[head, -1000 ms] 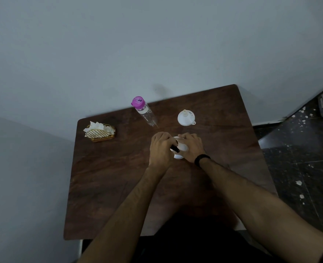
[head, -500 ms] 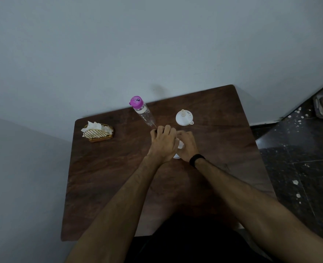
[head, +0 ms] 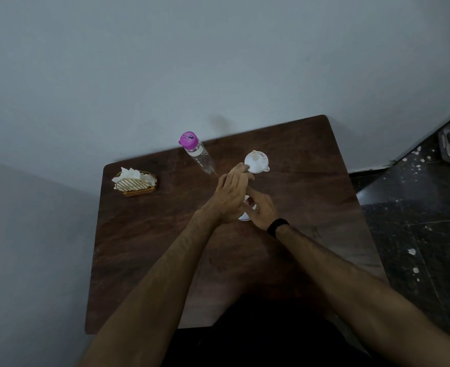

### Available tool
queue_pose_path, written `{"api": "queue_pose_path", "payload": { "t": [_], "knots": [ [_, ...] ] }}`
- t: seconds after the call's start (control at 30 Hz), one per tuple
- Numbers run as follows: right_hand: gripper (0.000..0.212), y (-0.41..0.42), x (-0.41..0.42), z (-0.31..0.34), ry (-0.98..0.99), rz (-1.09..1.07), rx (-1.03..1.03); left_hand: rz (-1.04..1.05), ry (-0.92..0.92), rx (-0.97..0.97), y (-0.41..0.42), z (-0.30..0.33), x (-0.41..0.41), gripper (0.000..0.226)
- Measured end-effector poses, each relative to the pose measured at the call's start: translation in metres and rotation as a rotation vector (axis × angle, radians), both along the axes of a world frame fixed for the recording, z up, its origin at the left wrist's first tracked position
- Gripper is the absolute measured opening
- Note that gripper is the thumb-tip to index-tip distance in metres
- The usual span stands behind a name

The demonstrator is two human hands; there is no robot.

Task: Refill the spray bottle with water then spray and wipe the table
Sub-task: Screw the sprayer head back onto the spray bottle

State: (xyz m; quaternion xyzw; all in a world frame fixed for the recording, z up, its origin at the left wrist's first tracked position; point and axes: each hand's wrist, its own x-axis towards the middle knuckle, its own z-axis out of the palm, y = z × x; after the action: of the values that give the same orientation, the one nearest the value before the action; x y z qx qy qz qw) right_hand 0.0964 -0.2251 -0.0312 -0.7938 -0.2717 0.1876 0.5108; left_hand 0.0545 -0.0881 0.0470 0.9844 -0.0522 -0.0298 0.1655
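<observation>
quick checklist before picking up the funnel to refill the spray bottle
1. Funnel within reach: ok, the left hand has its fingertips at its rim.
2. Funnel free to lift: ok, it stands alone, upside down, spout up.
3. Spray bottle steadied: ok, the right hand grips it on the table.
4. Spray bottle opened: cannot tell, the hands hide its top.
5. Water bottle ready: not ok, its pink cap is on.
6. Tissues on hand for wiping: ok, in the holder at the far left.
</observation>
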Motion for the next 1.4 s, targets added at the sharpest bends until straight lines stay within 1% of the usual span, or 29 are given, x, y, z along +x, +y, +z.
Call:
{"api": "queue_pose_path", "payload": {
  "t": [0.03, 0.07, 0.1, 0.13, 0.17, 0.2, 0.23, 0.3, 0.33, 0.43, 0.5, 0.53, 0.57, 0.63, 0.67, 0.73, 0.8, 0.9, 0.93, 1.0, 1.07, 1.17, 1.23, 1.27, 1.4],
  "knots": [
    [0.022, 0.000, -0.001, 0.002, -0.007, 0.002, 0.016, 0.055, -0.062, -0.065, -0.004, 0.000, -0.003, 0.054],
    [0.017, 0.000, -0.002, 0.003, -0.013, 0.004, 0.038, 0.181, -0.137, -0.180, -0.007, -0.003, -0.009, 0.062],
    [0.013, 0.001, -0.003, 0.004, -0.015, 0.004, 0.054, 0.362, -0.181, -0.346, -0.010, -0.005, -0.018, 0.075],
    [0.010, 0.002, -0.003, 0.005, -0.010, -0.001, 0.058, 0.548, -0.183, -0.535, -0.010, -0.013, -0.030, 0.085],
    [0.011, 0.004, -0.003, 0.006, -0.003, -0.015, 0.056, 0.647, -0.155, -0.653, -0.009, -0.021, -0.045, 0.088],
    [0.018, 0.006, -0.004, 0.007, 0.010, -0.035, 0.052, 0.660, -0.104, -0.719, -0.006, -0.030, -0.057, 0.086],
    [0.026, 0.007, -0.004, 0.008, 0.019, -0.052, 0.053, 0.629, -0.024, -0.752, -0.004, -0.036, -0.067, 0.079],
    [0.031, 0.011, -0.006, 0.007, 0.033, -0.081, 0.064, 0.529, 0.134, -0.733, -0.005, -0.034, -0.074, 0.060],
    [0.032, 0.013, -0.008, 0.007, 0.044, -0.102, 0.079, 0.514, 0.171, -0.702, -0.007, -0.034, -0.071, 0.051],
    [0.032, 0.015, -0.011, 0.007, 0.081, -0.180, 0.116, 0.583, 0.167, -0.676, -0.013, -0.034, -0.050, 0.028],
    [0.031, 0.015, -0.013, 0.006, 0.077, -0.193, 0.115, 0.645, 0.160, -0.610, -0.011, -0.043, -0.039, 0.019],
    [0.030, 0.013, -0.013, 0.006, 0.072, -0.190, 0.111, 0.675, 0.168, -0.587, -0.010, -0.049, -0.036, 0.019],
    [0.027, 0.010, -0.012, 0.007, 0.065, -0.180, 0.111, 0.700, 0.187, -0.568, -0.009, -0.055, -0.035, 0.024],
    [0.022, 0.006, -0.009, 0.005, 0.024, -0.148, 0.103, 0.721, 0.222, -0.524, -0.011, -0.059, -0.035, 0.041],
    [0.020, 0.005, -0.008, 0.006, -0.003, -0.136, 0.094, 0.720, 0.229, -0.510, -0.011, -0.061, -0.035, 0.046],
    [0.017, 0.005, -0.005, 0.006, -0.034, -0.131, 0.076, 0.726, 0.237, -0.509, -0.011, -0.060, -0.034, 0.048],
    [0.018, 0.007, -0.006, 0.009, -0.024, -0.169, 0.067, 0.734, 0.240, -0.515, -0.009, -0.060, -0.034, 0.050],
    [0.030, 0.011, -0.009, 0.011, -0.014, -0.206, 0.063, 0.726, 0.226, -0.519, -0.009, -0.060, -0.034, 0.049],
    [0.033, 0.012, -0.010, 0.010, -0.044, -0.201, 0.049, 0.721, 0.218, -0.514, -0.010, -0.060, -0.034, 0.049],
    [0.028, 0.013, -0.014, 0.008, -0.112, -0.200, 0.009, 0.717, 0.208, -0.504, -0.011, -0.061, -0.036, 0.049],
    [0.021, 0.015, -0.016, 0.009, -0.091, -0.256, 0.008, 0.722, 0.210, -0.501, -0.012, -0.061, -0.036, 0.051],
    [0.030, 0.022, -0.021, 0.011, -0.033, -0.347, 0.035, 0.736, 0.223, -0.515, -0.011, -0.058, -0.035, 0.052],
    [0.033, 0.022, -0.026, 0.011, 0.048, -0.359, 0.044, 0.729, 0.244, -0.491, -0.010, -0.057, -0.035, 0.053],
    [0.033, 0.018, -0.027, 0.008, 0.078, -0.332, 0.046, 0.720, 0.252, -0.475, -0.010, -0.056, -0.034, 0.054],
    [0.036, 0.011, -0.024, -0.001, 0.068, -0.160, 0.010, 0.725, 0.256, -0.494, -0.011, -0.056, -0.034, 0.054]
  ]
}}
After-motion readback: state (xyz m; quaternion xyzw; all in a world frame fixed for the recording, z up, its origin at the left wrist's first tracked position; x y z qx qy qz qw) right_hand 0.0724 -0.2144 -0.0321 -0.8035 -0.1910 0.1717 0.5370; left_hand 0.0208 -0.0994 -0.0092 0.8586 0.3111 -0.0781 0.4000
